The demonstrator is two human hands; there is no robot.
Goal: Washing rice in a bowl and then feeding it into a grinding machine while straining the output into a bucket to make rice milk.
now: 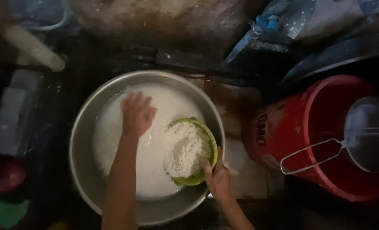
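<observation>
Green plastic bowl (192,152), heaped with wet white rice (184,150), sits tilted inside the big metal basin (83,170), against its right wall. Right hand (218,178) grips the bowl's near-right rim, thumb over the edge, fingers curled under, clamped on it. Left hand (136,114) lies flat, fingers spread apart, on the milky rice water (125,140) left of the bowl.

Handling, as a judgement: the bowl looks thin and light by itself but loaded with soaked grain it is likely hefty and top-heavy; the rim is wet, so slippery. Best hold is the rim with support underneath. Rice is loose and spills easily if tipped. The basin is stiff and probably heavy with water.

Surroundings are dim. The basin rests on a dark floor with a pale flat board (240,170) to its right. Further right is a red bucket (292,132) with a wire-handled metal strainer (364,134) resting across it. Far left, a white pipe-like object (34,47); beyond, a stained wall, blurred.
</observation>
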